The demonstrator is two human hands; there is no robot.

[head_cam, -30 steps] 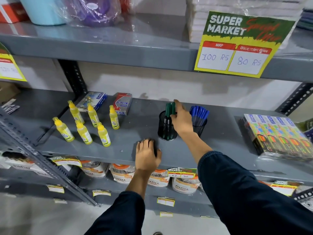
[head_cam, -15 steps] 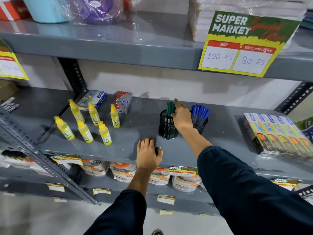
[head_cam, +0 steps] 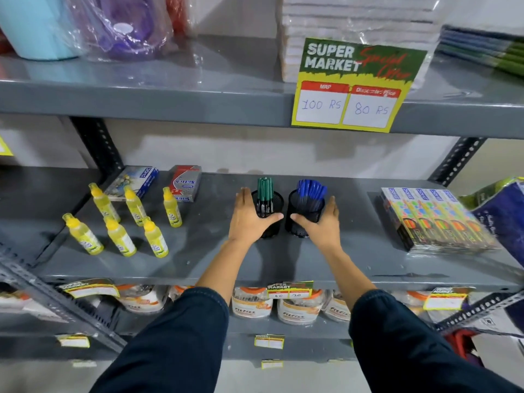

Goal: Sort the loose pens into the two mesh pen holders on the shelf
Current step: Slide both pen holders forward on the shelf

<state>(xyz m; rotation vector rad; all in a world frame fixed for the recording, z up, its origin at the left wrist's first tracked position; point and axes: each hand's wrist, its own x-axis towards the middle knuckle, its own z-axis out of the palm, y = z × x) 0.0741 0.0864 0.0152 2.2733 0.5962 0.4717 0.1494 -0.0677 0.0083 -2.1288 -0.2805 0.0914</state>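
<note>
With both holders side by side mid-shelf [head_cam: 198,251], left hand [head_cam: 249,219] wraps the green-pen holder [head_cam: 269,207]. Right hand [head_cam: 321,225] wraps the blue-pen holder [head_cam: 304,211]. Glue bottles [head_cam: 119,219] stand well left.

A shop is shown: grey metal shelving [head_cam: 170,268] stocked with goods, a "Super Market" price card [head_cam: 351,86] marked 100 Rs/80 Rs above the fingers, small price tags [head_cam: 289,290] below.

sign [head_cam: 354,83] "super market", "mrp 100 rs", "80 rs", tubs [head_cam: 251,304] "fitfizz"
</note>
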